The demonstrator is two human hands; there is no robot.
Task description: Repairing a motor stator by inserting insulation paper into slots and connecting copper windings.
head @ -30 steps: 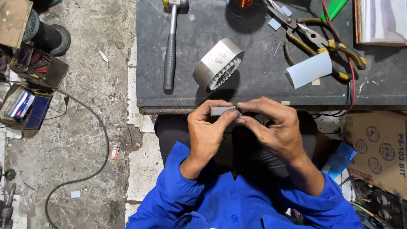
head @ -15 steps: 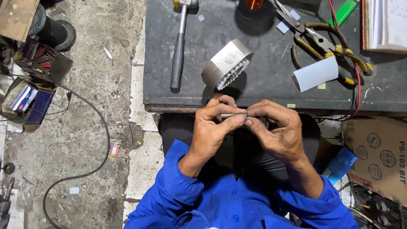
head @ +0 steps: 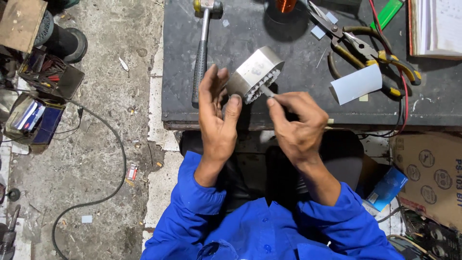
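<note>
Your open left hand (head: 216, 113) steadies the silvery slotted metal ring (head: 255, 74); your right hand (head: 297, 120) pinches a thin strip (head: 266, 90) against its slots.

Left hand (head: 217, 115): raised, palm turned toward right, fingers extended upward and loosely together, thumb angled inward. Nothing clasped; state open. Left forearm bare to wrist, blue sleeve (head: 197, 192) bunched below.

Right hand (head: 297, 120): knuckles up, fingers curled, thumb and forefinger pinched together at tip, pointed up-left. Right wrist bent slightly; forearm angled down-right into blue sleeve.

Hands held close, not touching.
</note>
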